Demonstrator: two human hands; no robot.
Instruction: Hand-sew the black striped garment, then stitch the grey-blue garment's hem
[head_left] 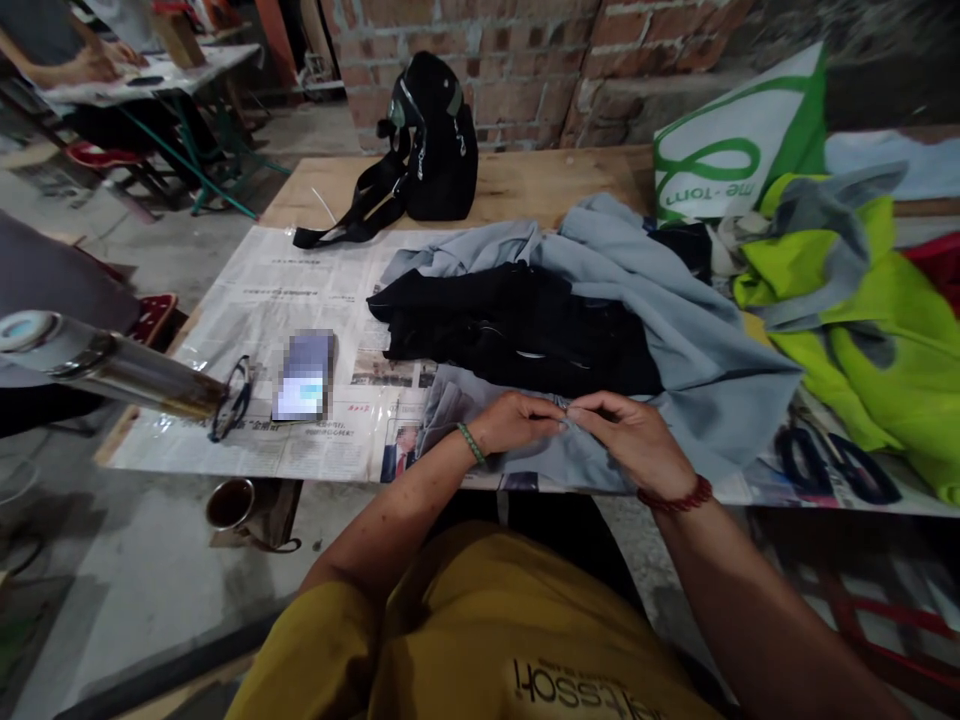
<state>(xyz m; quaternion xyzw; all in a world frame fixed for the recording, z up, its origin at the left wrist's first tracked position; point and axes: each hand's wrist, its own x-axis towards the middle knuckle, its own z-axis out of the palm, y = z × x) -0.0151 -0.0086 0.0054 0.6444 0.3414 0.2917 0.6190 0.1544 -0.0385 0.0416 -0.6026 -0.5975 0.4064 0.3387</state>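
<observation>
My left hand (516, 422) and my right hand (634, 440) meet at the fingertips above the front edge of the table. Both are closed in a pinch, thumb against finger, and whatever sits between the tips is too small to make out. Beneath and around them spreads a grey cloth garment (720, 370), rumpled across the newspaper. On top of it, just beyond my hands, lies a crumpled black garment (517, 320). Scissors (832, 460) with dark handles rest to the right of my right hand, partly under the cloth.
Newspaper (247, 270) covers the table. At left are a phone (303, 375), glasses (231, 400) and a tilted-looking clear bottle (112, 365); a mug (231, 503) stands lower down. A black bag (439, 140), a green-white bag (742, 140) and a yellow-green garment (870, 320) lie further back. Another person's hands (101, 60) work far left.
</observation>
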